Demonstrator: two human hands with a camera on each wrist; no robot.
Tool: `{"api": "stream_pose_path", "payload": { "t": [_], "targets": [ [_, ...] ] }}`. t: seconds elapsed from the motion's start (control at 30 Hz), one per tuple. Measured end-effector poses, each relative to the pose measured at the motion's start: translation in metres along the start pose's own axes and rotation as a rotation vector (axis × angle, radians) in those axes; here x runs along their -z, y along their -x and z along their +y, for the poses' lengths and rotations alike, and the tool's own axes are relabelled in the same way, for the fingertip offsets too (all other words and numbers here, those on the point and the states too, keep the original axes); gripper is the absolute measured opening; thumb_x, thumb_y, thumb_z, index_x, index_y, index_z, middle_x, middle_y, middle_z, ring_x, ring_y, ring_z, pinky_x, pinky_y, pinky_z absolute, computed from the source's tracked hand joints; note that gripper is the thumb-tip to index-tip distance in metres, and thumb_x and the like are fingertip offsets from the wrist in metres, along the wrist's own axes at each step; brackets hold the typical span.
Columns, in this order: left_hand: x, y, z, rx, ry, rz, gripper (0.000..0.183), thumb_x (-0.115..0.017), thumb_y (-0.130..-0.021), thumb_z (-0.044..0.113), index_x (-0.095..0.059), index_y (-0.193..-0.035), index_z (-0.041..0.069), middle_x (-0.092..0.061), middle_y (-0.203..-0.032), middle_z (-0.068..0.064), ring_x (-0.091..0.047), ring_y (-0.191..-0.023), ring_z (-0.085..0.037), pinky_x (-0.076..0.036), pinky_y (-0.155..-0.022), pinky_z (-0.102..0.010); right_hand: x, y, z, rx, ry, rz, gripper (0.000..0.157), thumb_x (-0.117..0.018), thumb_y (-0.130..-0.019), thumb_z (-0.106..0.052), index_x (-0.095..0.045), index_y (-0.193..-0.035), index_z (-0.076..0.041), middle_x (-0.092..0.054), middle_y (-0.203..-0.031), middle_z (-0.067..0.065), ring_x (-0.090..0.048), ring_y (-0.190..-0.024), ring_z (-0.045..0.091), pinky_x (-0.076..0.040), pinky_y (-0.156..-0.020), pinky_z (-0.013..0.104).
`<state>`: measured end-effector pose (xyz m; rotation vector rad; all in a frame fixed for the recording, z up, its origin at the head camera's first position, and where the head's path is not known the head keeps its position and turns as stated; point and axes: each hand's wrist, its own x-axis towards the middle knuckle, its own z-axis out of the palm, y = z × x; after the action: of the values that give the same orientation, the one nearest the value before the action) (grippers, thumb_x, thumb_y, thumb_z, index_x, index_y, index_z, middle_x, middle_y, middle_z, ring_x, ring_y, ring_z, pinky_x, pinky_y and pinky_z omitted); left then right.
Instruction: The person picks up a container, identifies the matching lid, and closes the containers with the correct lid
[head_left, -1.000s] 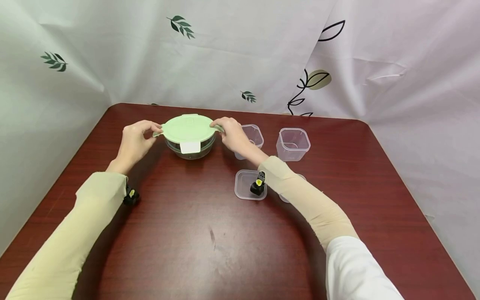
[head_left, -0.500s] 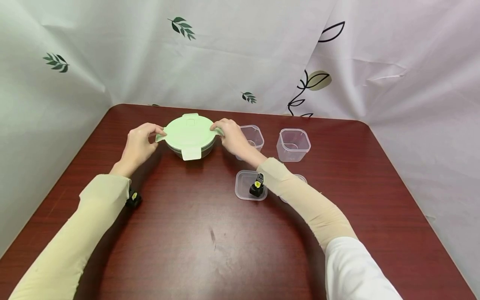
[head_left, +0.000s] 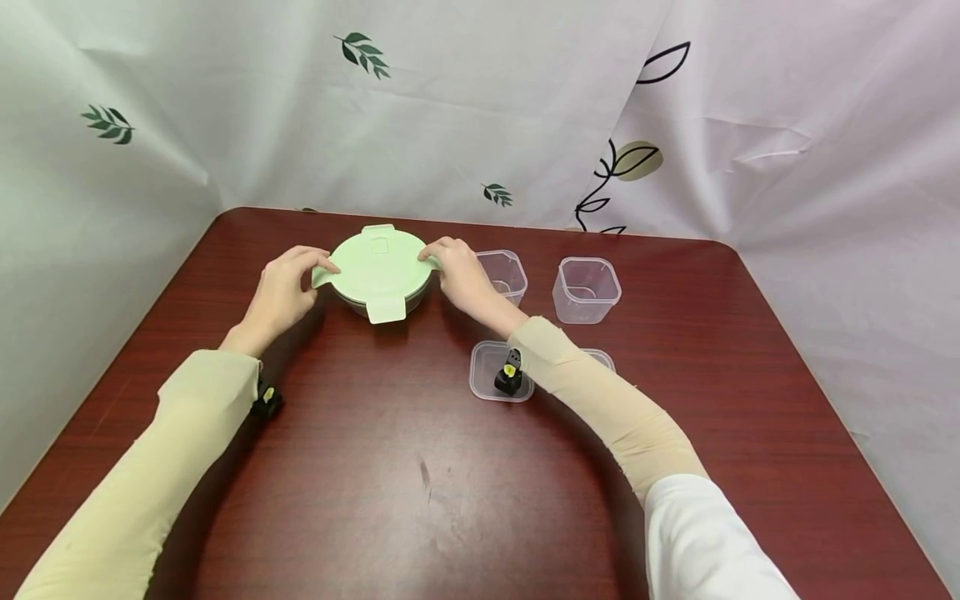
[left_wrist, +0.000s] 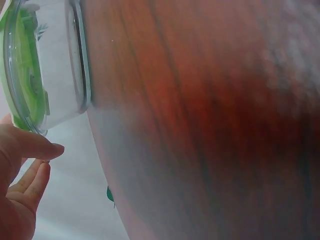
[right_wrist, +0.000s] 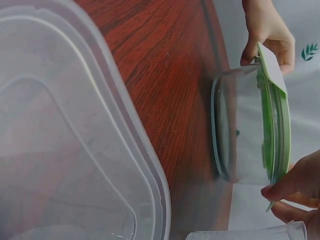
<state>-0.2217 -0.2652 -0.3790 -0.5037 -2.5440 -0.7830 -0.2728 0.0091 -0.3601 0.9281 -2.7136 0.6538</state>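
A round glass bowl (right_wrist: 245, 125) stands near the back left of the table. On its rim sits a pale green lid (head_left: 378, 268) with flaps round its edge, the front one (head_left: 387, 308) sticking out toward me. My left hand (head_left: 279, 292) holds the lid's left flap, fingers above it and thumb below. At the opposite side, my right hand (head_left: 467, 282) pinches the right flap between thumb and fingers. In the left wrist view, the thumb (left_wrist: 50, 149) lies right by the bowl's rim.
Right of the bowl are two clear plastic tubs, one (head_left: 508, 271) partly behind my right hand, the other (head_left: 587, 290) farther right. A clear flat lid (head_left: 483, 367) lies in front, and another (head_left: 600, 357) is mostly hidden under my right forearm. A patterned cloth (head_left: 450, 108) hangs behind.
The green lid has tipped toward me and turned slightly, its front flap moving down and right, covering more of the bowl. My left hand has shifted a little right; the right hand has barely moved.
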Motion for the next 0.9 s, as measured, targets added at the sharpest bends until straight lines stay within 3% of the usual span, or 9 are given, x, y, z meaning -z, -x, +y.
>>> {"api": "stream_pose_path", "payload": {
  "t": [0.13, 0.23, 0.43, 0.73, 0.9],
  "targets": [
    [0.002, -0.001, 0.001, 0.016, 0.013, -0.024, 0.051, -0.049, -0.066, -0.025, -0.067, -0.104, 0.004, -0.063, -0.117, -0.018, -0.056, -0.111, -0.035, -0.04, -0.078, -0.04, -0.002, 0.0, -0.001, 0.009, 0.005, 0.006, 0.038, -0.053, -0.082, 0.015, -0.069, -0.11, -0.006, -0.066, -0.117, 0.012, -0.059, -0.109, 0.03, -0.047, -0.098, 0.036],
    [0.003, -0.002, 0.001, 0.034, 0.028, -0.082, 0.061, -0.046, -0.065, -0.024, -0.064, -0.117, 0.003, -0.058, -0.126, -0.02, -0.051, -0.12, -0.038, -0.041, -0.082, -0.047, -0.003, 0.001, -0.001, 0.016, 0.012, 0.006, 0.04, -0.052, -0.082, 0.015, -0.068, -0.111, -0.006, -0.065, -0.117, 0.012, -0.059, -0.108, 0.03, -0.047, -0.097, 0.036],
    [0.004, -0.002, 0.004, 0.08, 0.007, -0.202, 0.068, -0.043, -0.068, -0.019, -0.058, -0.13, 0.004, -0.047, -0.143, -0.019, -0.049, -0.112, -0.034, -0.032, -0.069, -0.039, -0.003, 0.001, -0.003, 0.017, 0.035, -0.019, 0.042, -0.05, -0.082, 0.015, -0.068, -0.114, -0.006, -0.064, -0.12, 0.011, -0.058, -0.111, 0.029, -0.047, -0.098, 0.035],
    [0.011, 0.005, 0.014, 0.128, -0.012, -0.261, 0.066, -0.036, -0.074, -0.017, -0.056, -0.134, 0.003, -0.043, -0.147, -0.019, -0.047, -0.123, -0.037, -0.031, -0.07, -0.04, 0.001, 0.002, -0.005, 0.017, 0.059, -0.066, 0.045, -0.05, -0.08, 0.015, -0.069, -0.114, -0.007, -0.066, -0.119, 0.011, -0.059, -0.112, 0.029, -0.046, -0.1, 0.035],
    [0.014, 0.011, 0.023, 0.132, -0.016, -0.254, 0.057, -0.035, -0.081, -0.011, -0.059, -0.131, 0.003, -0.046, -0.144, -0.02, -0.053, -0.114, -0.036, -0.032, -0.069, -0.038, 0.006, 0.008, -0.01, 0.023, 0.06, -0.08, 0.043, -0.051, -0.078, 0.013, -0.07, -0.112, -0.006, -0.066, -0.116, 0.011, -0.06, -0.11, 0.03, -0.047, -0.098, 0.037]
  ]
}}
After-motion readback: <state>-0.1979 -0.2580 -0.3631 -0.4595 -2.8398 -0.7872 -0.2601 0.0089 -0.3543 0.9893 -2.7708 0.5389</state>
